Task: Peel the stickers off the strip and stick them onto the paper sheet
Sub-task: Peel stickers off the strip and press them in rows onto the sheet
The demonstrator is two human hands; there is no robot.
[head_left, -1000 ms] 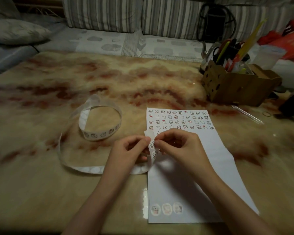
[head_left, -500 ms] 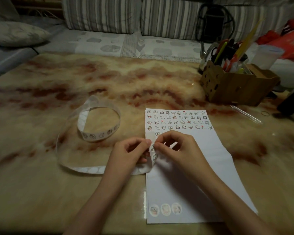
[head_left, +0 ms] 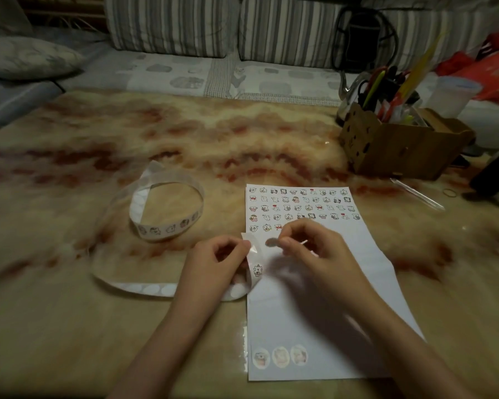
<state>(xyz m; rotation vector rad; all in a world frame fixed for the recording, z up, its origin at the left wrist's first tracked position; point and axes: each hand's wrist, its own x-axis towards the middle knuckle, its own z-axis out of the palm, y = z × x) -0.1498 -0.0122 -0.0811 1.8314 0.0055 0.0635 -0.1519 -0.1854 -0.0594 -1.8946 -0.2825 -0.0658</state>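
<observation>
Home: striped sofa cushions (head_left: 167,24), table (head_left: 69,326)

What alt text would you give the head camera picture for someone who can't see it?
The right hand pinches a small sticker beside the strip that the left hand holds, above a white paper sheet bearing rows of stickers, on a marbled table.

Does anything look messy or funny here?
The sticker strip sprawls in loose curls left of the paper sheet, and three bigger stickers sit alone at its near corner, far from the rows.
</observation>
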